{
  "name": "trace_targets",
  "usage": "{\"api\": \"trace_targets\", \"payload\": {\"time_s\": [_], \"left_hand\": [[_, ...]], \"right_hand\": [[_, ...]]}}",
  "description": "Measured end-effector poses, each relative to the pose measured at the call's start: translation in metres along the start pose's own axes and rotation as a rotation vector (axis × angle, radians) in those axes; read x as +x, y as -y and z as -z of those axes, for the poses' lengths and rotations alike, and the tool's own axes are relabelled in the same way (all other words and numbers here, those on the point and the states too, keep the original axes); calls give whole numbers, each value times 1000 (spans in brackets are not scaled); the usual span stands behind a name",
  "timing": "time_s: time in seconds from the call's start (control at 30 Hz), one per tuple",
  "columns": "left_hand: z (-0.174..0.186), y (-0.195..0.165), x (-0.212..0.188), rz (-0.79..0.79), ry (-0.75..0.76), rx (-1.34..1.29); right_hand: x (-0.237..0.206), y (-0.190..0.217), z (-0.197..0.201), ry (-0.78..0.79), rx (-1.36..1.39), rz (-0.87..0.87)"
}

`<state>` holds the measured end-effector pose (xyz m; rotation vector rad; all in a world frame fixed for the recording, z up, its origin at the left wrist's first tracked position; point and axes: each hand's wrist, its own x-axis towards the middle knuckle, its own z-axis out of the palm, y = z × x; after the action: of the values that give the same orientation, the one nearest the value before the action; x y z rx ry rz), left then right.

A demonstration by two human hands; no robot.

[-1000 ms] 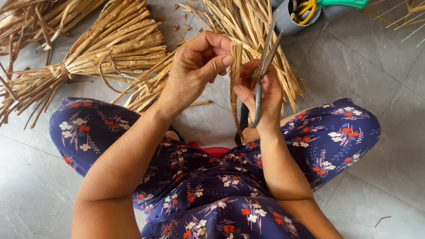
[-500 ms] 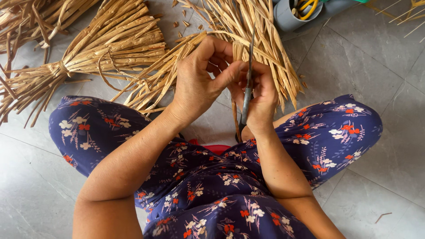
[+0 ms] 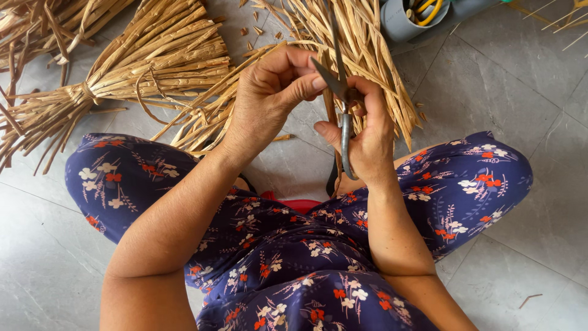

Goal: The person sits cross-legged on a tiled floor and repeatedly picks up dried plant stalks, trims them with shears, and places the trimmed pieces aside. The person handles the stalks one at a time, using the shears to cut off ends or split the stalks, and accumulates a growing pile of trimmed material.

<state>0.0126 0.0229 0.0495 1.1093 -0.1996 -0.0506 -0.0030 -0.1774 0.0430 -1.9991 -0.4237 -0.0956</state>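
My right hand [image 3: 371, 142] grips a pair of dark metal shears [image 3: 344, 104] by the looped handle, blades apart and pointing away from me. My left hand [image 3: 267, 101] is curled beside them with its thumb tip against the near blade. It pinches a dried reed strip [image 3: 337, 167], which is mostly hidden behind the fingers and shears. Both hands are raised over my lap, above my blue flowered garment [image 3: 294, 245].
Bundles of dried reeds lie on the grey tiled floor [image 3: 527, 92]: a tied bundle [image 3: 141, 67] on the left and a loose fan of stalks [image 3: 367, 43] behind the hands. Small cut scraps [image 3: 252, 30] lie between them. A grey container [image 3: 411, 18] holding something yellow stands at the top.
The upright reed strip that stood between my hands is now covered by them. My hands have closed together, and the shears have swung upright with their blades apart.
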Motion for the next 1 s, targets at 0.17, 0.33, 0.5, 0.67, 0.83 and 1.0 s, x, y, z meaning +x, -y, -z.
{"api": "trace_targets", "payload": {"time_s": [0.17,0.33,0.5,0.67,0.83,1.0], "left_hand": [[4,1,0,39,1,34],[6,1,-2,39,-3,96],[4,2,-2,43,-21,87],[2,-2,-1,41,-23,129],[1,-5,-2,26,-60,222],[3,-4,0,36,-79,254]], "right_hand": [[-1,5,3,1,-54,28],[-1,8,4,3,-103,8],[-1,9,2,12,-58,11],[-4,12,1,-18,-76,16],[-4,12,-2,-34,-82,-23],[-1,13,-6,-45,-41,-53]]}}
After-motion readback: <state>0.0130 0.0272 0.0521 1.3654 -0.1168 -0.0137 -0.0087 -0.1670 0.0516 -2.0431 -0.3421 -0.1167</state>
